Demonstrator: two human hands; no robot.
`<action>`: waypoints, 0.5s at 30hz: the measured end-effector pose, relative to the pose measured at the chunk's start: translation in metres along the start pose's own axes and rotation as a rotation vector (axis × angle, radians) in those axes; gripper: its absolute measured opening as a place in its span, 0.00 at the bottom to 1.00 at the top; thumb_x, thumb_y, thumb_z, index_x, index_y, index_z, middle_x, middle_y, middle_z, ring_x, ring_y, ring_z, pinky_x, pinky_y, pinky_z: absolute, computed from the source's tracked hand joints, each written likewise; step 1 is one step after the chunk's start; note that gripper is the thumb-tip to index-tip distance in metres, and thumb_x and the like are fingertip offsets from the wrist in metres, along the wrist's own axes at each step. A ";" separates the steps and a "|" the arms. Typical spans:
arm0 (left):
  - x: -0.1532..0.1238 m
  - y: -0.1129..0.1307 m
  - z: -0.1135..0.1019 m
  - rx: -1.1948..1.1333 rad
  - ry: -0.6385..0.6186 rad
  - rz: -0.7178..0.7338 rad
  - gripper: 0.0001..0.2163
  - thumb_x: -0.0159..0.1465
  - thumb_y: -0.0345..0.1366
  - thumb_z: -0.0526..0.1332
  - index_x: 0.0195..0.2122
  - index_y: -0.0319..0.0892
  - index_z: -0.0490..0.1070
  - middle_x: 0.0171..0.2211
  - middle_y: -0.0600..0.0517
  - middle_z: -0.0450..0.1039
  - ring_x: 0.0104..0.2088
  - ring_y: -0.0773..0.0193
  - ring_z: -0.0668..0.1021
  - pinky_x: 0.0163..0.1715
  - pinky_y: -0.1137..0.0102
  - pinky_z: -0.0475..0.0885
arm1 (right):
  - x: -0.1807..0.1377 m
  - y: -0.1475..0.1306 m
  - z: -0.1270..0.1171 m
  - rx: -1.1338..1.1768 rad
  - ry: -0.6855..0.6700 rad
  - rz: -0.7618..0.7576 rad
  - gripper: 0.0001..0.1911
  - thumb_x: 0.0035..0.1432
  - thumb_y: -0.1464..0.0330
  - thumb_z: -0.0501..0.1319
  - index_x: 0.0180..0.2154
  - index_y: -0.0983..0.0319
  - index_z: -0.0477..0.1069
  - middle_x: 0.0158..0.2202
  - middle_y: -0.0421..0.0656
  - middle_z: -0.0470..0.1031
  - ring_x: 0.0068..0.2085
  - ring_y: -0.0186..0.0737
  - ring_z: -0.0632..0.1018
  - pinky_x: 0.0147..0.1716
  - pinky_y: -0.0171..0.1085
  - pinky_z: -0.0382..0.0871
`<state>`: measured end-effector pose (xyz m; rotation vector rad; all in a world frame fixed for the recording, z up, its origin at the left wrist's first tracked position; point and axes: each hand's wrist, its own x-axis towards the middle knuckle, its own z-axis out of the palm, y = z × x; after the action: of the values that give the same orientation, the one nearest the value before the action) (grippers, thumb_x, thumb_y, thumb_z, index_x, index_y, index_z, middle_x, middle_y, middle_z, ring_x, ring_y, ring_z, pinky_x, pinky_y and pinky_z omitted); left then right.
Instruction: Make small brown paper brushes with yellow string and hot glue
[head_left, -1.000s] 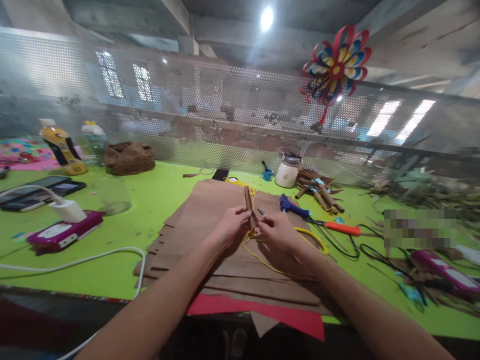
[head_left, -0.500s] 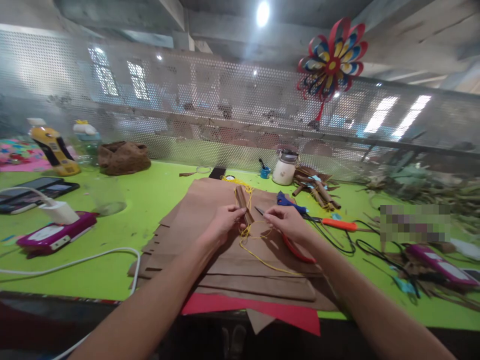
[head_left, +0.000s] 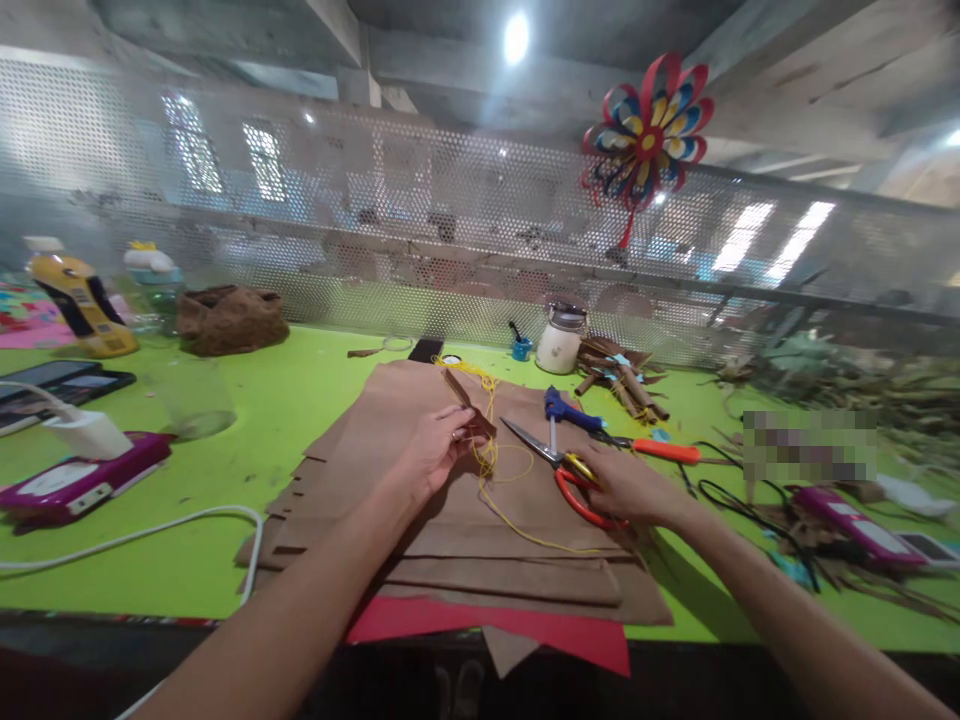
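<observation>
Across a bright-green surface: folded brown paper strip in left hand

Head view. Left hand pinches the strip, fingers narrow around it; strip slants over a stack of large flat brown paper sheets. Right hand at metal scissors with red and yellow handles, fingers over the yellow part; cannot tell how firm the grip. Blade tips point toward the strip, just beside its near end. Thin yellow string loops below the left hand and trails over the sheets. Just beyond the scissors, a dark-blue glue gun; right of it, a tool with a straight orange handle. Farther back, a white-filled jar with a grey lid near a pile of brown rolled pieces. Red sheet juts from under the stack's near edge.
</observation>
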<state>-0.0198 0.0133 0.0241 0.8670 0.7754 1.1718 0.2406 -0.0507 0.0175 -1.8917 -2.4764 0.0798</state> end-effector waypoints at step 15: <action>0.001 0.001 0.001 -0.138 0.028 0.095 0.02 0.54 0.25 0.60 0.27 0.36 0.71 0.24 0.50 0.73 0.25 0.68 0.76 0.27 0.73 0.74 | -0.006 -0.021 0.007 0.357 0.258 -0.067 0.22 0.51 0.69 0.55 0.50 0.60 0.64 0.46 0.45 0.73 0.44 0.43 0.74 0.43 0.38 0.66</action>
<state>-0.0191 0.0146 0.0254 0.7806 0.6731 1.3080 0.2216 -0.0626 0.0115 -1.5660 -2.1793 0.2426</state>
